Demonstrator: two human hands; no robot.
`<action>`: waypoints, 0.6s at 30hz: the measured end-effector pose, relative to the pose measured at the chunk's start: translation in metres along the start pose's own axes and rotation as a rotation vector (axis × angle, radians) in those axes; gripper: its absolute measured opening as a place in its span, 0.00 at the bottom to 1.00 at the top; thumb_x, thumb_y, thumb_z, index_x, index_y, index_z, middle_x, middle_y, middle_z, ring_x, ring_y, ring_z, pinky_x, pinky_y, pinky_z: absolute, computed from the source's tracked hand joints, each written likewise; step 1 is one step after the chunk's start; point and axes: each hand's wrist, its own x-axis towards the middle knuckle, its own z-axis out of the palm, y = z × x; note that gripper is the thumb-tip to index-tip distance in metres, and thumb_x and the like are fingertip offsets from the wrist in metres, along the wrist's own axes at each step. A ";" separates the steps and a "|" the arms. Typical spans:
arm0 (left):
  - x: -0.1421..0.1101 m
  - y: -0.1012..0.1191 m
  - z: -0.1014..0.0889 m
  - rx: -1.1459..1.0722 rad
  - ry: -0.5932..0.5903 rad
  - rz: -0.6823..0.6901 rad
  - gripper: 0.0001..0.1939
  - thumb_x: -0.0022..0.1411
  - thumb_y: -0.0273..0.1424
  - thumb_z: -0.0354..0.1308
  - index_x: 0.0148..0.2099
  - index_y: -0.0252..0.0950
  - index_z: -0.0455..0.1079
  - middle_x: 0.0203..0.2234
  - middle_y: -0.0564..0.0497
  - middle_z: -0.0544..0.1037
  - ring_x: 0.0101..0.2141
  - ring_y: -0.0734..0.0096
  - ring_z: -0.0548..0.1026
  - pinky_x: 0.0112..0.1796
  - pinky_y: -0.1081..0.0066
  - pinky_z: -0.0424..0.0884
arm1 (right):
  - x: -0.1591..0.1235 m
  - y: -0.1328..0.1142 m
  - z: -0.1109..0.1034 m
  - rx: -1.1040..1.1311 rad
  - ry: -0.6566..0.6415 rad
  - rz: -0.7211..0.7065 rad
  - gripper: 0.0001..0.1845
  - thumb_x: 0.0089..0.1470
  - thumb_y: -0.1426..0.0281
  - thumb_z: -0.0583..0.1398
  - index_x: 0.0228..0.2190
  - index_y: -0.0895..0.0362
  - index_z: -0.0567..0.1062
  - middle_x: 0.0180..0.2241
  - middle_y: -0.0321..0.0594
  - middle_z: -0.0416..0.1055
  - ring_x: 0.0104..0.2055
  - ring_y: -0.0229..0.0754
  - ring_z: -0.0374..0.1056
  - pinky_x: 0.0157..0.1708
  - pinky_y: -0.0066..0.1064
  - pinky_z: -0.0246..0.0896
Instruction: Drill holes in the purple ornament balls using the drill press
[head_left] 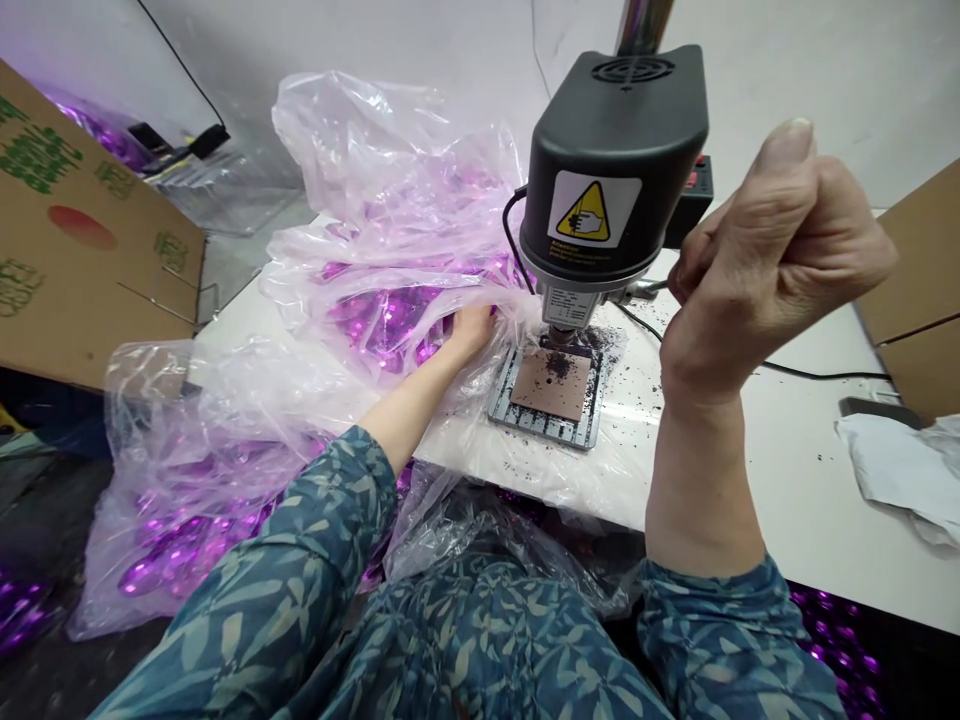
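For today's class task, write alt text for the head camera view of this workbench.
A person's right hand grips the metal lever of a benchtop drill press on a white table. Below the drill, a brown square lies on a slotted metal plate among dark shavings. The left hand presses into a clear plastic bag of shiny purple pieces.

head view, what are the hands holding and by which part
The right hand is closed on the drill press by its lever. The left hand is against the plastic bag; whether it grips the bag cannot be told.
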 end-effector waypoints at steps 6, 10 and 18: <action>-0.053 0.037 -0.030 -0.264 -0.006 -0.312 0.13 0.72 0.38 0.65 0.53 0.34 0.77 0.40 0.45 0.85 0.37 0.60 0.83 0.48 0.57 0.83 | -0.002 -0.003 0.000 0.003 -0.013 -0.019 0.33 0.63 0.47 0.62 0.19 0.53 0.57 0.15 0.30 0.52 0.16 0.32 0.45 0.22 0.37 0.43; -0.094 0.065 -0.050 -0.873 -0.197 -0.540 0.19 0.71 0.44 0.63 0.58 0.40 0.77 0.44 0.45 0.86 0.36 0.61 0.85 0.35 0.64 0.82 | -0.001 -0.004 0.000 0.001 -0.013 -0.007 0.35 0.62 0.45 0.62 0.18 0.53 0.56 0.15 0.30 0.51 0.17 0.31 0.44 0.22 0.35 0.44; -0.120 0.075 -0.035 -1.140 -0.337 -0.583 0.21 0.70 0.48 0.69 0.55 0.40 0.79 0.50 0.42 0.87 0.47 0.52 0.87 0.50 0.52 0.87 | -0.003 -0.003 0.001 0.006 -0.009 -0.002 0.35 0.62 0.44 0.62 0.19 0.53 0.55 0.15 0.29 0.50 0.17 0.29 0.43 0.23 0.35 0.44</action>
